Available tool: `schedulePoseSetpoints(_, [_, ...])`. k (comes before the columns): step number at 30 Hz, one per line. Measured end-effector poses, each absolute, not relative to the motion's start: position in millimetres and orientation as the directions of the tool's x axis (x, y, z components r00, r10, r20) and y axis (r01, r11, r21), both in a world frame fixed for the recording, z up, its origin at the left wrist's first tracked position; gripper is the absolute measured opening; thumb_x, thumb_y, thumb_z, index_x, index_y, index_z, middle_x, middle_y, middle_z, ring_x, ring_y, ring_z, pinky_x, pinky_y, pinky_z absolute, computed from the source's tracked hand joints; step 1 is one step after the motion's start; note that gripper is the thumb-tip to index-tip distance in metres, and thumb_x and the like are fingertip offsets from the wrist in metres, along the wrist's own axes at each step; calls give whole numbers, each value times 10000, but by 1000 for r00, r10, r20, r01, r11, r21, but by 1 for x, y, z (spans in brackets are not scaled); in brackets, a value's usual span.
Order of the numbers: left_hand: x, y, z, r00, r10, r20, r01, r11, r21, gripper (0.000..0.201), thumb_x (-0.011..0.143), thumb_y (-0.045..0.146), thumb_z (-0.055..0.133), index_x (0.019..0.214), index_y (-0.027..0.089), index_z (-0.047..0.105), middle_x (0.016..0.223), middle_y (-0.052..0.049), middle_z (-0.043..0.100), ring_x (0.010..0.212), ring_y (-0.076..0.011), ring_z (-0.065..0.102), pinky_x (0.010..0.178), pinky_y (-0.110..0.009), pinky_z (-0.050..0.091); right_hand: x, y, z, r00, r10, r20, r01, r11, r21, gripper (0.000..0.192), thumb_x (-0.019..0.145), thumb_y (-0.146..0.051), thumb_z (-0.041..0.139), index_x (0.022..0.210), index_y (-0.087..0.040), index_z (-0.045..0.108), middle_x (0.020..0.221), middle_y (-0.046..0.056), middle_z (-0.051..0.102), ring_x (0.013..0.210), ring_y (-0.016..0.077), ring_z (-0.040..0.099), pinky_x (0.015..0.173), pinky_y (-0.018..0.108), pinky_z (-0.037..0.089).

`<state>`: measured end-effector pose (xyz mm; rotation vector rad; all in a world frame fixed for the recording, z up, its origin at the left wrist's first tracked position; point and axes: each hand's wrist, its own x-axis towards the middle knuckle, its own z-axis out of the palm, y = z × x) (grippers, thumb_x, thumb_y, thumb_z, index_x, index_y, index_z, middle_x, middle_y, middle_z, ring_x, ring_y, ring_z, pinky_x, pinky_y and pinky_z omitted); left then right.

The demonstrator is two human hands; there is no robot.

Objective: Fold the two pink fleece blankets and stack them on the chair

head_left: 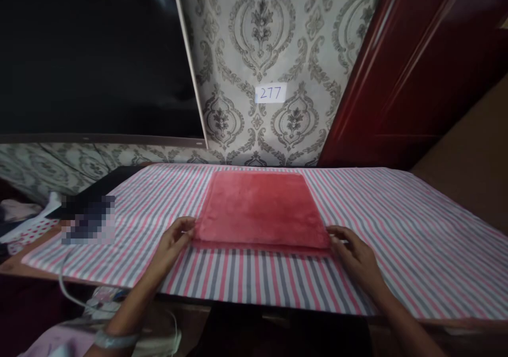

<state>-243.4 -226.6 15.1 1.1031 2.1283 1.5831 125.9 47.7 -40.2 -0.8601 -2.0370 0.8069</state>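
A folded coral-red plush towel lies flat on the striped cloth, with its layered near edge toward me. At its near left corner, my left hand pinches the edge between thumb and fingers. My right hand grips the near right corner in the same way, its fingertips partly hidden by the fabric. A light band circles my left wrist.
Behind the table are a patterned wall with a paper marked 277, a large dark screen at left and a red wooden panel at right. A white cable hangs over the table's left front edge.
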Motion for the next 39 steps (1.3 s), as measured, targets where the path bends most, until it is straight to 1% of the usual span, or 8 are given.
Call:
schedulePoseSetpoints(4, [-242, -209, 15, -705, 704, 83, 328, 221, 919, 436, 704, 596, 651, 860, 189, 657, 766, -15, 626, 748, -203, 582, 692, -303, 454, 107, 58, -38, -425, 880, 211, 295, 355, -887, 436, 804, -587, 536, 963, -213, 694, 1001, 81, 744, 972, 275, 674, 866, 365, 521])
schedulePoseSetpoints(10, [-238, -197, 13, -763, 614, 204, 428, 242, 871, 434, 689, 607, 646, 578, 210, 511, 563, 52, 407, 583, -127, 391, 568, -260, 314, 90, 62, -29, -421, 902, 94, 347, 256, -902, 481, 674, -659, 600, 842, -214, 669, 699, 27, 681, 695, 237, 638, 629, 323, 491])
schedulePoseSetpoints(13, [-233, -199, 14, -767, 615, 183, 328, 132, 935, 405, 717, 577, 670, 636, 203, 538, 604, 52, 450, 606, -123, 413, 586, -246, 336, 88, 59, -22, -440, 883, 167, 362, 344, -866, 424, 689, -650, 599, 703, -227, 613, 623, 4, 605, 616, 196, 569, 583, 298, 445])
schedulePoseSetpoints(18, [-232, -199, 8, -762, 647, 29, 21, -21, 1000, 391, 710, 554, 741, 770, 191, 607, 684, 33, 605, 629, -120, 520, 627, -231, 405, 84, 54, -16, -352, 906, 235, 272, 339, -901, 407, 691, -614, 652, 795, -221, 628, 750, 20, 642, 642, 186, 575, 597, 288, 460])
schedulePoseSetpoints(24, [-240, -200, 9, -659, 742, -127, -164, 23, 986, 544, 621, 485, 851, 1057, 225, 657, 941, -52, 761, 847, -227, 706, 809, -330, 524, 89, 48, -20, -558, 830, 17, 7, 25, -1000, 504, 685, -614, 767, 1001, -237, 657, 902, 53, 729, 834, 253, 683, 774, 362, 552])
schedulePoseSetpoints(31, [-240, -195, 12, -640, 760, -112, -65, 91, 994, 626, 627, 541, 822, 1112, 184, 649, 1136, -132, 739, 1095, -314, 674, 951, -412, 513, 91, 45, -21, -640, 762, -103, 26, -112, -993, 516, 646, -603, 803, 967, -219, 680, 912, 70, 760, 875, 284, 712, 802, 406, 570])
schedulePoseSetpoints(35, [-242, -195, -2, -781, 622, -61, -28, 63, 998, 681, 593, 582, 812, 1100, 175, 611, 1045, -103, 752, 1022, -298, 696, 908, -410, 526, 91, 48, -28, -568, 821, -45, 67, -9, -998, 532, 669, -666, 727, 940, -209, 691, 865, 68, 760, 863, 293, 712, 766, 405, 577])
schedulePoseSetpoints(39, [-250, -199, -7, -745, 662, -87, -55, 69, 996, 673, 620, 569, 806, 1136, 191, 596, 1018, -93, 754, 974, -278, 713, 844, -382, 546, 96, 48, -25, -583, 812, -42, 56, -12, -998, 485, 671, -642, 757, 886, -211, 701, 813, 58, 749, 811, 280, 707, 752, 400, 580])
